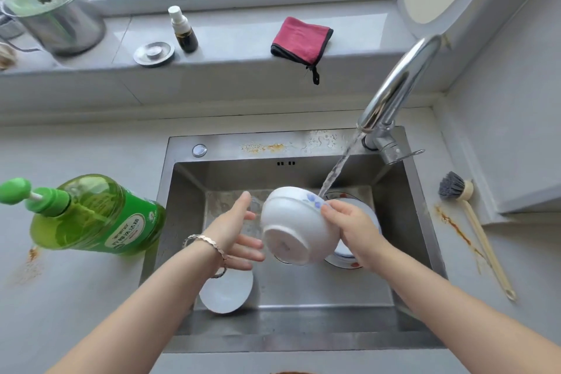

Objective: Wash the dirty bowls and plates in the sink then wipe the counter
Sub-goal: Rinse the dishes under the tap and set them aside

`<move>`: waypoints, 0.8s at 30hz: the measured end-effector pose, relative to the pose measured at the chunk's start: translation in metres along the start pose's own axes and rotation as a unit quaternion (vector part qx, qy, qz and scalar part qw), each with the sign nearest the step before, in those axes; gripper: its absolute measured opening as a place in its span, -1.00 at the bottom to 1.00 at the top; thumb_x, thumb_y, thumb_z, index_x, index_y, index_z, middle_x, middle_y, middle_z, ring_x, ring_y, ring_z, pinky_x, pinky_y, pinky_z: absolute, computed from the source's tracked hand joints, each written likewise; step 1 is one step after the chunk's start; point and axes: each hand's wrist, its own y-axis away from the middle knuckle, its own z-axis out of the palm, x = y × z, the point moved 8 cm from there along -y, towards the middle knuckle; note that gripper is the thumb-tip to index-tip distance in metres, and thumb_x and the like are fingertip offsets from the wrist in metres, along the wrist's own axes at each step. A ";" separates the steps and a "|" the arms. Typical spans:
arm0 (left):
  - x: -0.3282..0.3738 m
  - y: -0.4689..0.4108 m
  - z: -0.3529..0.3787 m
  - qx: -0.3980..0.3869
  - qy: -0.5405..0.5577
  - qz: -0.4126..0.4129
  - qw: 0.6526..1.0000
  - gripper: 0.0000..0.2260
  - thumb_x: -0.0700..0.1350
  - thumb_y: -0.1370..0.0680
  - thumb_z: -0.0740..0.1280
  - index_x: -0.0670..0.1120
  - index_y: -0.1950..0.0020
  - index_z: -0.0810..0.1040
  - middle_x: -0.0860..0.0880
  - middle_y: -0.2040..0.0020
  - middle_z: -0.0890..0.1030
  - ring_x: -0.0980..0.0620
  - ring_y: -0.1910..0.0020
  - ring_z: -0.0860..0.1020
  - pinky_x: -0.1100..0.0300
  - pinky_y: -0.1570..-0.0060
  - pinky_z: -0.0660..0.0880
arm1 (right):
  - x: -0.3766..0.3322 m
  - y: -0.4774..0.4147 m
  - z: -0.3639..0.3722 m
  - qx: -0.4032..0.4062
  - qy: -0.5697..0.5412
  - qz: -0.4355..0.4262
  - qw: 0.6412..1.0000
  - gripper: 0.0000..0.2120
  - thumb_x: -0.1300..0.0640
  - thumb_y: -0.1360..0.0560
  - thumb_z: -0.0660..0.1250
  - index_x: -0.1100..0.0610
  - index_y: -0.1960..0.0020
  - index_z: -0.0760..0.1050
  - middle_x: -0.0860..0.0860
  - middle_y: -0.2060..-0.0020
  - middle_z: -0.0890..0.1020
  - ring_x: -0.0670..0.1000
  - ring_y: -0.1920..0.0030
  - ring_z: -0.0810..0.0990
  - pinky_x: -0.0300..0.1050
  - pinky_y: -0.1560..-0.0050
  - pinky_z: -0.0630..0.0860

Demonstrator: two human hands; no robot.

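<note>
Bowl (299, 228), white with a blue pattern near the rim, is at frame centre, held over the sink (303, 291). It is tipped on its side, foot ring facing the camera. Right hand (355, 231) grips it at the right rim, fingers curled over the edge by the blue pattern. Left hand (236, 231) holds nothing, its fingers straight and spread, palm toward the bowl. It is just beside the bowl's left wall; cannot tell if it touches. Bracelet (209, 247) on the left wrist.

Faucet (397, 85) at upper right is running, and the water (337, 173) lands at the bowl's upper rim, next to the right fingers. Plates (343, 255) lie in the sink's right half, below the right hand and mostly hidden by it and the bowl, with a red smear on the rim. Another white dish (226, 294) sits lower left in the sink, partly under the left wrist.

Counter (76, 297) at left carries a green soap bottle (97, 215) with a pump, beside the sink, and orange stains (30, 261). On the right of the sink there are more orange streaks (455, 228) beside a brush (482, 240). On the sill at top: red cloth (300, 39), spray bottle (183, 30), drain plug (154, 53), metal canister (57, 15).
</note>
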 end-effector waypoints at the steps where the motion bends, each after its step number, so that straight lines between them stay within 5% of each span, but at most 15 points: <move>1: 0.004 -0.004 -0.006 0.019 -0.022 0.021 0.999 -0.63 0.23 -0.56 0.11 -0.03 -0.08 0.45 -0.13 0.21 0.54 -0.05 0.34 0.59 0.12 0.31 0.55 | 0.004 0.001 -0.007 0.013 -0.061 0.028 0.998 -0.75 0.20 -0.60 0.13 0.15 0.18 0.51 -0.08 0.41 0.59 -0.08 0.33 0.48 -0.31 0.38 0.39; 3: 0.012 -0.013 -0.008 0.037 -0.042 0.081 0.995 -0.69 0.09 -0.56 0.22 -0.09 -0.17 0.44 -0.10 0.11 0.51 -0.01 0.18 0.54 0.05 0.11 0.53 | 0.007 0.001 -0.015 0.012 -0.163 0.069 0.984 -0.73 0.20 -0.62 0.06 0.13 0.05 0.53 -0.11 0.37 0.64 -0.08 0.35 0.56 -0.29 0.41 0.43; 6: 0.018 -0.017 0.020 -0.042 -0.043 0.116 0.991 -0.58 0.08 -0.45 0.39 -0.04 -0.24 0.42 0.00 -0.11 0.51 0.04 -0.11 0.47 0.06 -0.15 0.43 | 0.012 0.004 -0.024 0.012 -0.259 0.131 0.957 -0.73 0.11 -0.61 0.04 0.04 -0.03 0.53 -0.08 0.32 0.66 -0.07 0.36 0.62 -0.14 0.31 0.44; 11: 0.028 -0.015 0.062 -0.119 0.002 0.080 0.990 -0.89 0.01 -0.47 0.38 0.00 0.08 0.55 0.00 0.12 0.57 0.03 0.13 0.48 0.25 0.14 0.40 | 0.022 0.006 -0.045 0.023 -0.314 0.180 0.932 -0.73 0.03 -0.58 0.09 0.07 0.13 0.52 0.00 0.34 0.62 0.05 0.38 0.62 -0.09 0.30 0.49; 14: 0.031 -0.017 0.068 -0.108 0.005 0.064 0.992 -0.71 0.10 -0.32 0.49 -0.04 0.09 0.58 -0.08 0.13 0.58 -0.06 0.10 0.44 0.05 -0.06 0.49 | 0.024 0.007 -0.055 0.015 -0.271 0.171 0.947 -0.75 0.00 -0.54 0.17 0.07 -0.07 0.54 0.02 0.24 0.61 0.06 0.31 0.59 -0.09 0.35 0.53; 16: 0.032 -0.017 0.076 -0.111 0.013 0.052 0.992 -0.67 0.07 -0.34 0.49 -0.07 0.03 0.57 -0.12 0.08 0.60 -0.07 0.10 0.45 0.02 -0.07 0.54 | 0.023 0.010 -0.063 0.018 -0.185 0.152 0.971 -0.60 -0.06 -0.47 0.26 0.05 -0.26 0.44 0.05 0.11 0.58 0.04 0.23 0.55 -0.10 0.38 0.53; 18: 0.036 -0.019 0.081 -0.100 0.016 0.054 0.993 -0.74 0.02 -0.38 0.48 -0.09 0.05 0.57 -0.15 0.06 0.63 -0.07 0.12 0.52 0.04 0.02 0.57 | 0.021 0.013 -0.067 0.019 -0.107 0.138 0.984 -0.47 -0.05 -0.35 0.37 0.06 -0.28 0.39 0.06 -0.01 0.60 0.05 0.13 0.58 -0.06 0.31 0.58; 21: 0.045 -0.018 0.083 -0.072 -0.026 0.092 0.993 -0.71 0.02 -0.32 0.53 -0.11 0.13 0.57 -0.17 0.06 0.66 -0.10 0.13 0.62 -0.08 -0.06 0.54 | 0.023 0.015 -0.075 0.028 -0.056 0.129 0.990 -0.56 0.11 -0.36 0.44 0.04 -0.19 0.41 0.10 -0.06 0.63 0.12 0.07 0.63 0.05 0.16 0.61; 24: 0.054 -0.013 0.078 -0.074 -0.042 0.130 0.988 -0.68 0.11 -0.35 0.48 -0.10 0.09 0.57 -0.15 0.04 0.65 -0.06 0.16 0.61 -0.01 0.02 0.59 | 0.028 0.013 -0.079 0.020 -0.094 0.126 0.987 -0.45 0.12 -0.26 0.53 0.07 -0.21 0.44 0.10 -0.02 0.64 0.09 0.15 0.65 -0.03 0.28 0.59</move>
